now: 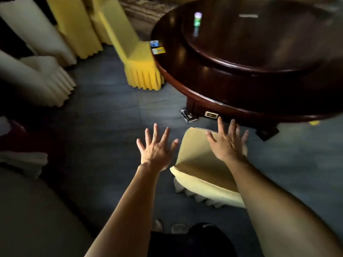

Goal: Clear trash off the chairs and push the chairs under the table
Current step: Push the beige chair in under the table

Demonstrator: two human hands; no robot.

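Both hands wide open, gripping nothing: left hand (156,149) hovering, right hand (229,143) over pale chair (202,175), which is sitting outside table (213,97) w/ no trash showing; pushing looks left.

Banquet room: round table (213,93), skirted chairs (141,71).

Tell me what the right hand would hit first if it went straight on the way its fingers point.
Probably the top edge of the pale chair under the right hand, then the dark table's rim; depth is unclear.
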